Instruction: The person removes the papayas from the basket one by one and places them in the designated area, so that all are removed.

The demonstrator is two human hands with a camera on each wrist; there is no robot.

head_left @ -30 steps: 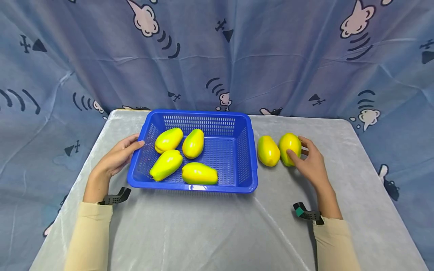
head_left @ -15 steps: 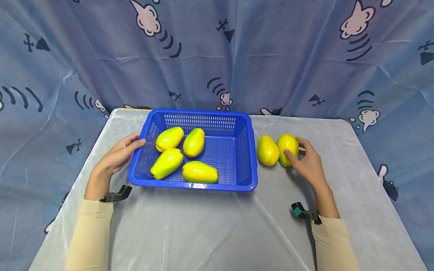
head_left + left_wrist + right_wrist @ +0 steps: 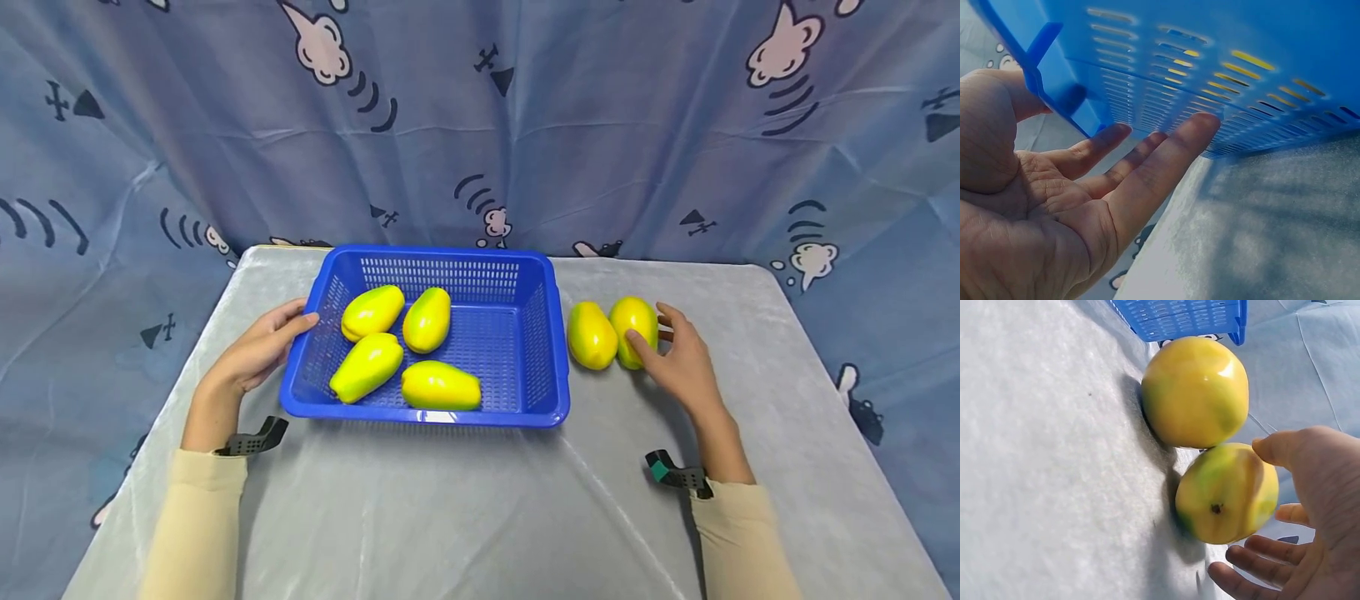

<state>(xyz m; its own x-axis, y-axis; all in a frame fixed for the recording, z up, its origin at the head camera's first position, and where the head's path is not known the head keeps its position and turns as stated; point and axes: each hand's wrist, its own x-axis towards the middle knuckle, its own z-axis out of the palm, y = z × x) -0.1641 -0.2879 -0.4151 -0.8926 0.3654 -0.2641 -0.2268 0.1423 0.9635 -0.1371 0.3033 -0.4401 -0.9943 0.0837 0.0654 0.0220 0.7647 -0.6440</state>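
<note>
The left end of the blue basket (image 3: 423,418) is gripped by the left hand (image 3: 258,348), thumb hooked over the rim and fingers stretched along the outer wall, pretty much straight. Four fruits (image 3: 441,386) are held in there, all yellow-green and bunched toward the left and front. Just off the basket's right side, an inner fruit (image 3: 592,336) is parked on the grey-covered bench (image 3: 450,508); whether the basket is touched by it can't really be told. An outer fruit (image 3: 633,317) is snugged right up against that one, also down on the bench. It's loosely framed by the right hand (image 3: 686,367): thumb laid on its near side, fingers spread round the far side, though whether it's touched by every fingertip can't be made out. Everything's backed by a blue patterned curtain (image 3: 450,133).
</note>
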